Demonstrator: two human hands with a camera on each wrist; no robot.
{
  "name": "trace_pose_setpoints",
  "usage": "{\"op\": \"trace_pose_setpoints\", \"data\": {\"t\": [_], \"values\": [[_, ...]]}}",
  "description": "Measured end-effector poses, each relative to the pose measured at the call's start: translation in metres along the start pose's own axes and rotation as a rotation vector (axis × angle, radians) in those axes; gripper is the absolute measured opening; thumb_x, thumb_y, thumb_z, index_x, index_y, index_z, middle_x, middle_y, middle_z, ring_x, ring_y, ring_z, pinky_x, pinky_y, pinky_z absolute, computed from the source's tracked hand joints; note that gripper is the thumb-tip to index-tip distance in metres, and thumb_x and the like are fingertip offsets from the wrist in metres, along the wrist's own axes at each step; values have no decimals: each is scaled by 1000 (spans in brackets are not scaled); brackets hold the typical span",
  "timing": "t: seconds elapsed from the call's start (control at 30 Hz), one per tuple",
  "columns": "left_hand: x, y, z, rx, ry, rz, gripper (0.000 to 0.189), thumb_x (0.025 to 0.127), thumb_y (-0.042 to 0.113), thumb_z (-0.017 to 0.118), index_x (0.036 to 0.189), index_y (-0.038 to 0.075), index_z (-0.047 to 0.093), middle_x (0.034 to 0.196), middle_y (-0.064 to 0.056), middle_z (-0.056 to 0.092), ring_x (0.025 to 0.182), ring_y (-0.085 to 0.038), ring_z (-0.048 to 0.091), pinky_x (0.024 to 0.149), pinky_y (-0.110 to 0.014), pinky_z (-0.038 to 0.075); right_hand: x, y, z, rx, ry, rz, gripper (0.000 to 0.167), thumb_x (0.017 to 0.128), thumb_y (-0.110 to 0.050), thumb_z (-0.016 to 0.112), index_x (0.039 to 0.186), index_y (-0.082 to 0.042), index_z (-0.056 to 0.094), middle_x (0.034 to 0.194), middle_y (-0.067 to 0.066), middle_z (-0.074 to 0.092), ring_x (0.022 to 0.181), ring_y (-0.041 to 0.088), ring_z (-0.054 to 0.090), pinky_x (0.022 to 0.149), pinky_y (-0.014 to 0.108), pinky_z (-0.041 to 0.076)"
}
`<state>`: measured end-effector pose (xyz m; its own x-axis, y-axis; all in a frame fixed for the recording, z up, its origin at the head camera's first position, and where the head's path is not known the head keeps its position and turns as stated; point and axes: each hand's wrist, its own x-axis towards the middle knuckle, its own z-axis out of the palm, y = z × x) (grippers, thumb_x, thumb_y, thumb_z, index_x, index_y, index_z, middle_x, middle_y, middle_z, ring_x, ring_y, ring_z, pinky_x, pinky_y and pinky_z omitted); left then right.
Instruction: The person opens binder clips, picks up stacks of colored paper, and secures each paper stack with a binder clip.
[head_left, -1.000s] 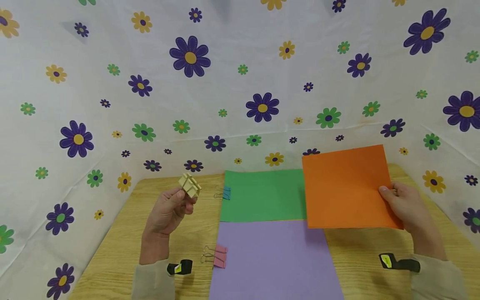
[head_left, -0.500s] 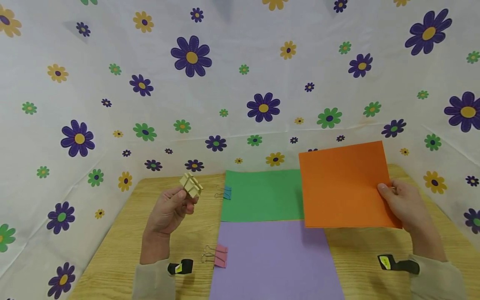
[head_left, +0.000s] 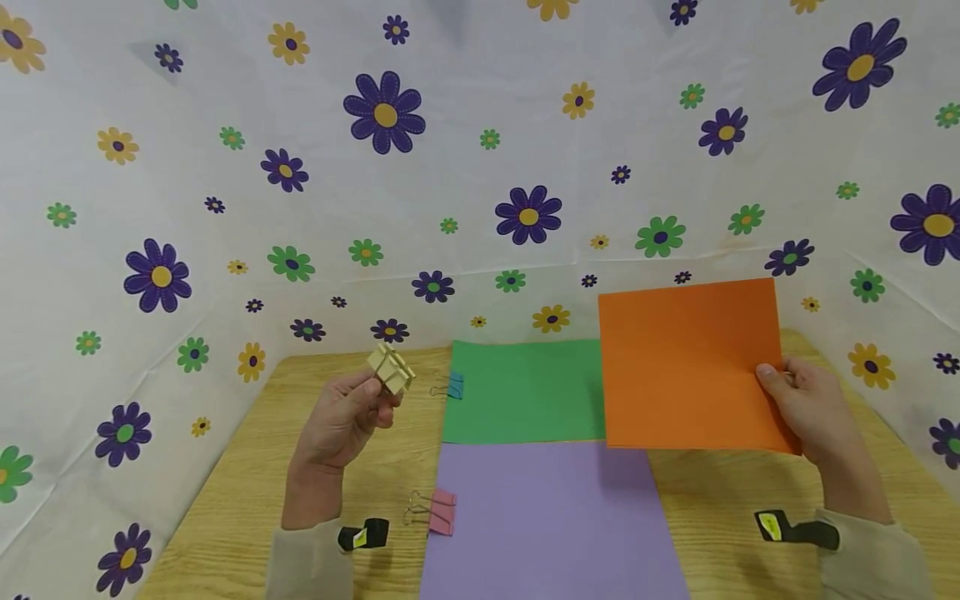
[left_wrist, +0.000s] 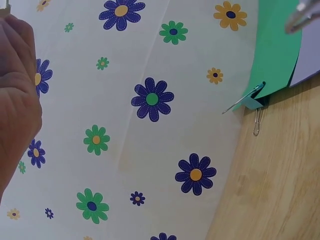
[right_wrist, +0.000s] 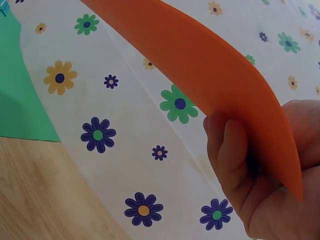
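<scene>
In the head view, my left hand [head_left: 341, 421] pinches a pale yellow binder clip [head_left: 392, 369] above the left part of the table. On the right, my right hand [head_left: 813, 408] holds orange paper [head_left: 690, 367] by its lower right edge, thumb on the near face. The paper is raised and covers part of a green sheet [head_left: 525, 392]. The right wrist view shows fingers curled behind the orange paper [right_wrist: 210, 60], which bends. Only part of the left hand [left_wrist: 17, 95] appears in the left wrist view, its clip almost out of frame.
A blue binder clip [head_left: 455, 385] grips the green sheet's left edge. Nearer, a pink binder clip [head_left: 442, 512] sits on the left edge of a purple sheet [head_left: 551, 521]. Both sheets lie on the wooden table [head_left: 247, 492]. A flowered cloth [head_left: 465, 175] stands around its back and sides.
My left hand has shifted slightly right with the yellow binder clip. The orange paper has risen a little and moved slightly left. Both hands keep their hold.
</scene>
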<state>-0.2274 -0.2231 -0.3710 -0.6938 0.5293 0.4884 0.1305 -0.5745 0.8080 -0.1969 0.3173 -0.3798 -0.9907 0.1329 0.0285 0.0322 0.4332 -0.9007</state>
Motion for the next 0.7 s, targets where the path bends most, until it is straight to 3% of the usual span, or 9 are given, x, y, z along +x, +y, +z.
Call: {"op": "trace_pose_setpoints", "data": {"t": [0.3,0.7], "values": [[2,2,7,40,-2,-7,31,106,4,41,118,2,70,98,-3,74,77,-4,71,73,-18,57,0,-3,2,34,-2,1,63,107,-37,40,140,16,35,79,-14,63,65,14,68,60,35,60],[5,6,23,118,53,-65,32,104,0,43,111,6,73,92,0,73,71,-1,69,68,-18,57,-6,-10,0,85,-3,-35,63,107,-36,40,140,16,33,79,-21,63,67,12,70,60,36,60]]}}
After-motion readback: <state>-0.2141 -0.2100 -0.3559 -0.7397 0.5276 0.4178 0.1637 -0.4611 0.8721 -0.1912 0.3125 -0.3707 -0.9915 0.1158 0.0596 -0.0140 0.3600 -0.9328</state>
